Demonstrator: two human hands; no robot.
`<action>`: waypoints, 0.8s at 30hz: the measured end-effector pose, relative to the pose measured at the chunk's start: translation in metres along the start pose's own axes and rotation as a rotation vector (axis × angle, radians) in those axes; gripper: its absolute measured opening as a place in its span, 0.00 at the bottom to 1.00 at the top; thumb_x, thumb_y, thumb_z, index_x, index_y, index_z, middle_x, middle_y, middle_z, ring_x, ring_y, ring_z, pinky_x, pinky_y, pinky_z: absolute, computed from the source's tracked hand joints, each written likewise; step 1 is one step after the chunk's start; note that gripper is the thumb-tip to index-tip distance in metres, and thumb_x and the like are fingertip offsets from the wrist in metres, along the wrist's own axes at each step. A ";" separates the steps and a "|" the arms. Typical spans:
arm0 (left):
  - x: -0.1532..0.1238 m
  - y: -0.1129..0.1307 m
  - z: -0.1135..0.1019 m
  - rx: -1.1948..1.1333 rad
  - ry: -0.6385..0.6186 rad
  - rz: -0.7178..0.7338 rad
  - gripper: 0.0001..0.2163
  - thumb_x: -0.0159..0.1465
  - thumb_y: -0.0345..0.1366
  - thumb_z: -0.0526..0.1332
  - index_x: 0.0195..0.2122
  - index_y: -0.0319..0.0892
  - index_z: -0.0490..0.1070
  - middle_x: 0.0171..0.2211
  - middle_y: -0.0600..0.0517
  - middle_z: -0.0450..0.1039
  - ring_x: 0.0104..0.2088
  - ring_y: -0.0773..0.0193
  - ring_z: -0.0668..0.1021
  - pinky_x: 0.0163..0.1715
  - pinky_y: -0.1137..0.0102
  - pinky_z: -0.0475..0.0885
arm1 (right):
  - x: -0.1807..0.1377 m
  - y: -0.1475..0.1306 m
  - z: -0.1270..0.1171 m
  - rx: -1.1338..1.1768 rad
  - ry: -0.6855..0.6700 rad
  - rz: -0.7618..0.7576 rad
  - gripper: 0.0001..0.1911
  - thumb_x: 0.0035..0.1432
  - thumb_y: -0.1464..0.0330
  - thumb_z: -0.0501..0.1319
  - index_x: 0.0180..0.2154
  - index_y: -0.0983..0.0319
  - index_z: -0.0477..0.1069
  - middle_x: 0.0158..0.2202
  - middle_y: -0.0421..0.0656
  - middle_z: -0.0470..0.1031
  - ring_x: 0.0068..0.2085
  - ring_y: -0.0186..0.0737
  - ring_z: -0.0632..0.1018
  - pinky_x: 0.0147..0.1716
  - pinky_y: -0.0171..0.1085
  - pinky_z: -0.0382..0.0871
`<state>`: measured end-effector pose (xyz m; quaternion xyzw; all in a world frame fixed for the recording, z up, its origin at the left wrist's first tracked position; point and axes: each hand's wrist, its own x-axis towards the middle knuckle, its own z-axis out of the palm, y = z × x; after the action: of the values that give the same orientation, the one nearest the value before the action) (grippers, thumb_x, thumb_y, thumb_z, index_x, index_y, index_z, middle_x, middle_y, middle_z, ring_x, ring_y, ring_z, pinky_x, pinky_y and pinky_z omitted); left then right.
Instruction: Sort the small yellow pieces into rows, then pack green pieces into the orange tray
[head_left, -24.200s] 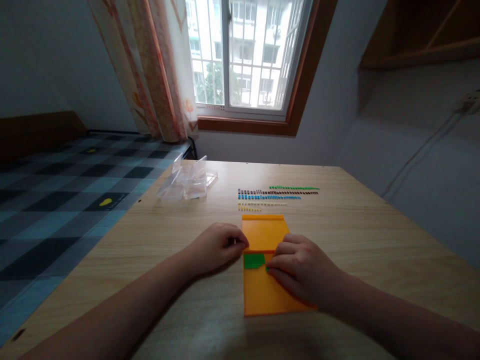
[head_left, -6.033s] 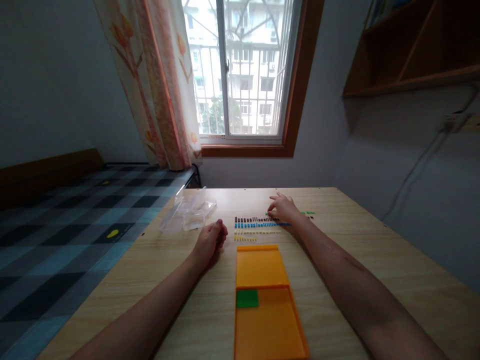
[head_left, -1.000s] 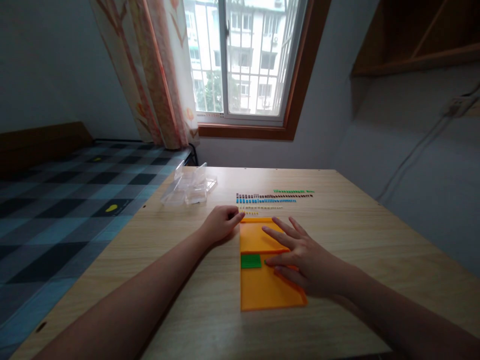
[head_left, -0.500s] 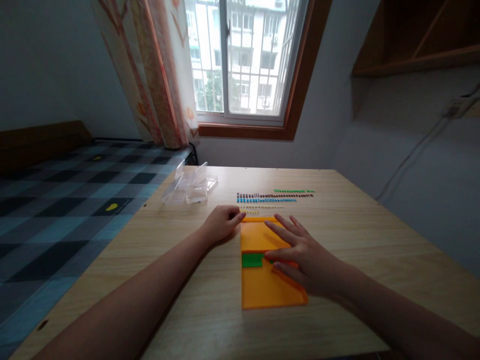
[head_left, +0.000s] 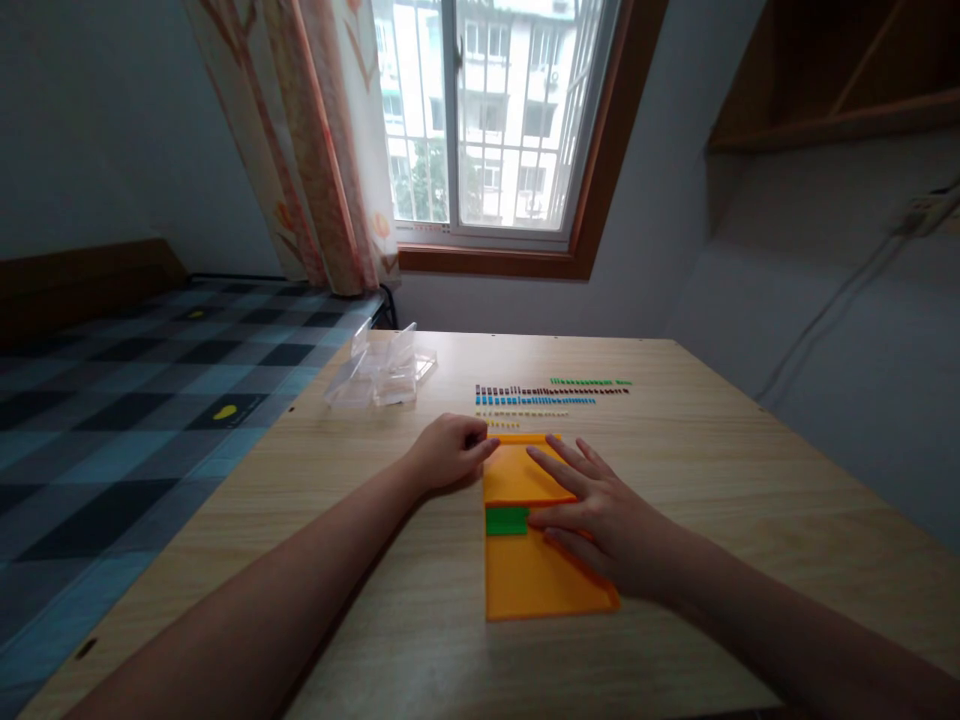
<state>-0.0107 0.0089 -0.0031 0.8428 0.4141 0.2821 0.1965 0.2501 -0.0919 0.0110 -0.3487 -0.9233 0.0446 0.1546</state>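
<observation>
An orange tray [head_left: 551, 590] with low raised walls lies on the table, split by a raised crossbar. Against the bar's near side, at the left wall, sits a block of small green pieces [head_left: 507, 521]. My left hand [head_left: 451, 450] is at the far left corner, with fingers curled and the thumb over the rim, closed on the tray's edge. Over the tray's right side my right hand [head_left: 600, 510] has its fingers spread. One of its fingertips touches or nearly touches the right end of the green block. Part of the tray under this hand is hidden.
Beyond the tray lie rows of tiny pieces: yellow pieces [head_left: 504, 425], blue pieces [head_left: 525, 401], dark brown pieces [head_left: 540, 391] and green pieces [head_left: 589, 381]. Clear plastic boxes [head_left: 394, 380] stand open at the back left. A checked bed [head_left: 150, 430] adjoins the table's left side.
A finger of my right hand stays beside the green block, whose right end looks slightly farther right. My left thumb has shifted a little farther over the tray's corner.
</observation>
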 end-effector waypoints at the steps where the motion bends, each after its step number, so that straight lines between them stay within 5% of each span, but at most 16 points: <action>1: 0.000 0.001 0.000 0.019 -0.004 0.005 0.18 0.62 0.41 0.60 0.18 0.41 0.58 0.16 0.58 0.58 0.21 0.70 0.60 0.24 0.71 0.52 | 0.000 0.000 0.000 0.002 -0.003 0.006 0.14 0.68 0.65 0.58 0.50 0.48 0.79 0.72 0.44 0.53 0.72 0.59 0.52 0.66 0.69 0.48; 24: -0.002 0.006 -0.001 0.242 -0.115 0.022 0.14 0.60 0.40 0.61 0.21 0.41 0.64 0.20 0.56 0.67 0.23 0.67 0.66 0.26 0.71 0.56 | -0.002 0.004 0.002 -0.018 0.034 0.014 0.14 0.67 0.67 0.60 0.50 0.48 0.79 0.72 0.44 0.54 0.73 0.60 0.51 0.65 0.70 0.48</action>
<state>-0.0082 0.0039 0.0006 0.8796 0.4238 0.1837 0.1137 0.2529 -0.0904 0.0078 -0.3573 -0.9184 0.0312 0.1670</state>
